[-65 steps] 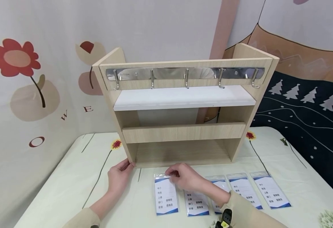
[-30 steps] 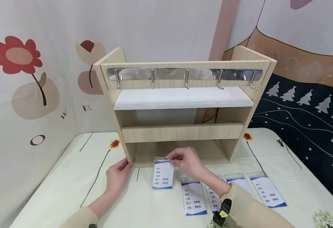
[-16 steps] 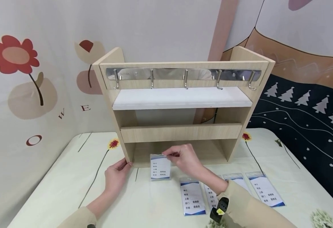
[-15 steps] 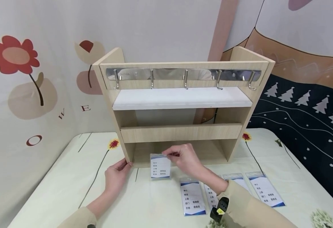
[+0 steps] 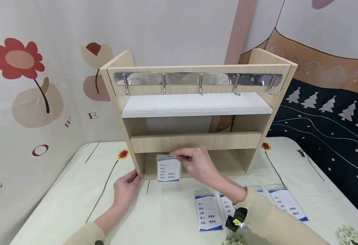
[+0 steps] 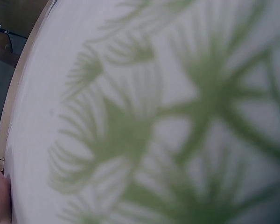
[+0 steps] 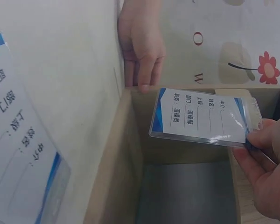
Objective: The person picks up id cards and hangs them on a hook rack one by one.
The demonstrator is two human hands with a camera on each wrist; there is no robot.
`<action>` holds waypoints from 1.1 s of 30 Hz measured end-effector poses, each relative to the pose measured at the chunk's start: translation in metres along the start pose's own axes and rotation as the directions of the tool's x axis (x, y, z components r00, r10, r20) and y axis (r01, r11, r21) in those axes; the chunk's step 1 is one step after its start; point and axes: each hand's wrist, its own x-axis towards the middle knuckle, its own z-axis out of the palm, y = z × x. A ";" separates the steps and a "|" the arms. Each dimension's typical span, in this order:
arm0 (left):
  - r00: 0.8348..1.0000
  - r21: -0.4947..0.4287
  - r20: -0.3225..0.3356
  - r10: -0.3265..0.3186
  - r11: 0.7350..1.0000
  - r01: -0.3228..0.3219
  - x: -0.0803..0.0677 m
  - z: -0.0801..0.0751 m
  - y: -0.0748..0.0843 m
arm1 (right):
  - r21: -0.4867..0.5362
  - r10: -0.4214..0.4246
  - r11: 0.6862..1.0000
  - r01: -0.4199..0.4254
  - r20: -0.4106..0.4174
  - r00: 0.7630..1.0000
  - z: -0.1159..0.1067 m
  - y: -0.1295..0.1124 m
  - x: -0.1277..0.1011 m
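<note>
My right hand pinches the top edge of a clear-sleeved name badge, white with blue corners and printed text. The badge hangs in front of the lower opening of a pale wooden shelf. In the right wrist view, thumb and fingers hold this badge at its slotted end. My left hand holds the shelf's lower left corner, thumb in front. A metal strip with several hooks runs along the shelf's top board. The left wrist view shows mostly patterned cloth.
Several more badges lie in a row on the tablecloth, among them one badge near the middle and another badge at the right; my right forearm partly covers those between. A white board spans the shelf under the hooks.
My right hand has lifted the leftmost badge off the table, bringing it up and slightly left to the shelf's lower opening. The left hand has stayed at the corner.
</note>
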 end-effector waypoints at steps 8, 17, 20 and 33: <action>1.000 0.000 -0.009 0.009 1.000 -0.009 0.000 0.000 -0.001 | -0.020 -0.036 0.999 0.035 -0.023 0.999 -0.010 -0.007 0.012; 1.000 0.018 -0.017 0.017 1.000 -0.016 -0.001 0.000 0.001 | -0.040 -0.103 0.994 0.100 -0.057 0.993 -0.020 -0.013 0.028; 1.000 0.023 -0.017 0.025 0.999 -0.024 -0.001 -0.001 0.002 | -0.057 -0.124 0.991 0.120 -0.072 0.990 -0.023 -0.016 0.034; 1.000 -0.011 -0.017 0.019 1.000 -0.019 0.000 0.001 0.000 | -0.121 -0.163 0.982 0.148 -0.120 0.979 -0.037 -0.018 0.051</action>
